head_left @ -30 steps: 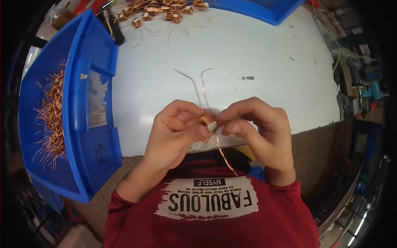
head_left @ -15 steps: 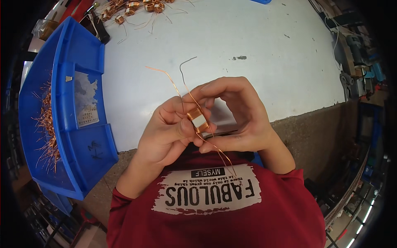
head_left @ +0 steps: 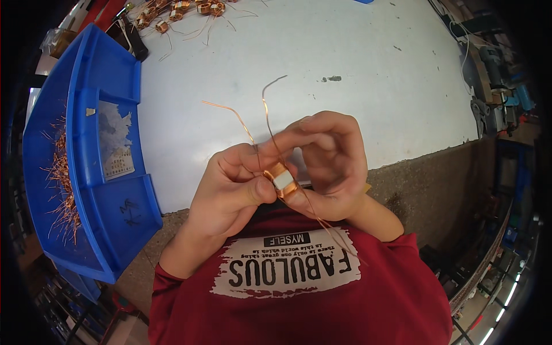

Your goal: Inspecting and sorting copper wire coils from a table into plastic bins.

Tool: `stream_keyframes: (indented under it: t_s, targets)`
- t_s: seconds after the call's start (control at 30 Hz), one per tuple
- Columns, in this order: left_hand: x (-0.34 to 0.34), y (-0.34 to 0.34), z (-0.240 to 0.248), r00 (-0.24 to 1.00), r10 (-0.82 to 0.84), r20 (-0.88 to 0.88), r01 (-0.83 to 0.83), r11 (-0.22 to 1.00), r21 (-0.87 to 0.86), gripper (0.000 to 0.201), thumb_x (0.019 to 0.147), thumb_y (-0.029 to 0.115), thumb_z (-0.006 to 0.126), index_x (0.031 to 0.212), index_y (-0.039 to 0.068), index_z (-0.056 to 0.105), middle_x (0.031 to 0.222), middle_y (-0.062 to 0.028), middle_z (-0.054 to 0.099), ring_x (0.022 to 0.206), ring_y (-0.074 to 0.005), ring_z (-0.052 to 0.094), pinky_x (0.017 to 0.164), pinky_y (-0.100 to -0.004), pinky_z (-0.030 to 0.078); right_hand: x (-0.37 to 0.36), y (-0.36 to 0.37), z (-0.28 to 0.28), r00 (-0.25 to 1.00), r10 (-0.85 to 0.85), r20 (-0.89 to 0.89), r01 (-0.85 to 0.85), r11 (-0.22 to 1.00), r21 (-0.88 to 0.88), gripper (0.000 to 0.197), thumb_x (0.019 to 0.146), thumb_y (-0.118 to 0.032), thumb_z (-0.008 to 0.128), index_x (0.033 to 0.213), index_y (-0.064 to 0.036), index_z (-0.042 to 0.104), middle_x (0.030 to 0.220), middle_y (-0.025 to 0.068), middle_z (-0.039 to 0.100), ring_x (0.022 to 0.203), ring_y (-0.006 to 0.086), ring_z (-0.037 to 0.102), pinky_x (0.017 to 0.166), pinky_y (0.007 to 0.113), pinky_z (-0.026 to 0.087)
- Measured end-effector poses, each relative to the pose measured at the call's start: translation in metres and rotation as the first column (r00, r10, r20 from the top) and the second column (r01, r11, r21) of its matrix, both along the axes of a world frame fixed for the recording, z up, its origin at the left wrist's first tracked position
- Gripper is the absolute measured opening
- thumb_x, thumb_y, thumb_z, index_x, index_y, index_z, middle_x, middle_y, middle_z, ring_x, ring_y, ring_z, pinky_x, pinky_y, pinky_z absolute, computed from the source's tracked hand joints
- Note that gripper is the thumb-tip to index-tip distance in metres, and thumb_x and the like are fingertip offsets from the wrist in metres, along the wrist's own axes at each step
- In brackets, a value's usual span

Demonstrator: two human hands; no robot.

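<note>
A small copper wire coil (head_left: 282, 180) with a white band across its middle is held up in front of my chest. My left hand (head_left: 225, 187) is closed on its left side, thumb at the front. From the right, my right hand (head_left: 339, 164) curls round in a ring, its thumb against the coil's lower right edge and its fingertips near the top. Two long copper leads (head_left: 266, 106) stick up past the fingers, bent at their ends. More leads (head_left: 330, 225) trail down to the right over my red shirt. The fingertips behind the coil are hidden.
On the left stands a blue plastic bin (head_left: 75, 172) holding a heap of copper wire pieces (head_left: 62, 181). Several similar coils (head_left: 181, 8) lie at the far left of the white table (head_left: 391, 80). Tools (head_left: 494, 69) line the right edge.
My right thumb has closed onto the coil's lower right, where there was a gap before. The coil has shifted slightly down and right, and its upper right lead has swung to the right.
</note>
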State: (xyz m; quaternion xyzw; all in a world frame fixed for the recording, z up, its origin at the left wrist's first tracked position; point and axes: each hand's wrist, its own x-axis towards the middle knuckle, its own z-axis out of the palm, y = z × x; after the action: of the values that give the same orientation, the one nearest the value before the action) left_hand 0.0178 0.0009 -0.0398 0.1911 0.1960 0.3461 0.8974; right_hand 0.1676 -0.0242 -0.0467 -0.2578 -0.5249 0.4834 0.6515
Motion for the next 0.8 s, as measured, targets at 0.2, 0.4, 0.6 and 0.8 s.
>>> stream_keyframes:
  t_s: [0.2,0.4,0.6,0.8]
  targets:
    - [0.005,-0.004,0.003,0.998,-0.043,-0.053,0.043,0.999,-0.014,0.034,0.069,0.006,0.073,0.097,0.0,0.055,0.101,-0.0174,0.058,0.082,-0.0197,0.062,0.068,-0.0251,0.049,0.006,0.004,-0.009,0.994,-0.012,-0.105,0.026,0.99,0.137,0.062,0.064,0.009,0.068,0.114,-0.0002,0.031,0.095,0.0158,0.058,0.081,0.0162,0.056,0.07,0.023,0.045]
    - [0.007,-0.008,-0.003,0.996,-0.084,0.001,0.084,0.996,-0.039,0.029,0.068,0.003,0.073,0.091,0.003,0.055,0.095,-0.0153,0.06,0.081,-0.0204,0.062,0.069,-0.0252,0.05,0.007,-0.003,-0.009,0.961,0.046,-0.272,-0.031,0.998,0.058,0.059,0.065,0.009,0.069,0.11,-0.0007,0.033,0.091,0.0162,0.057,0.08,0.0155,0.056,0.066,0.021,0.045]
    - [-0.002,-0.004,-0.009,0.99,-0.124,0.068,0.127,0.991,-0.035,0.021,0.073,-0.007,0.066,0.09,-0.001,0.057,0.088,-0.0158,0.063,0.08,-0.0216,0.063,0.072,-0.0255,0.053,0.012,-0.006,-0.019,0.999,-0.021,-0.051,0.029,0.983,0.179,0.056,0.066,0.01,0.068,0.108,-0.0015,0.034,0.091,0.0167,0.058,0.076,0.0144,0.055,0.062,0.02,0.045]
    - [-0.008,-0.003,-0.001,0.99,-0.135,0.046,0.14,0.984,-0.115,0.021,0.075,-0.005,0.064,0.094,-0.002,0.056,0.087,-0.0156,0.062,0.081,-0.0223,0.063,0.071,-0.0267,0.054,0.007,-0.009,-0.02,0.997,-0.075,0.014,0.072,0.985,0.157,0.061,0.063,0.011,0.069,0.11,-0.0021,0.033,0.099,0.0184,0.058,0.077,0.0151,0.056,0.062,0.021,0.045]
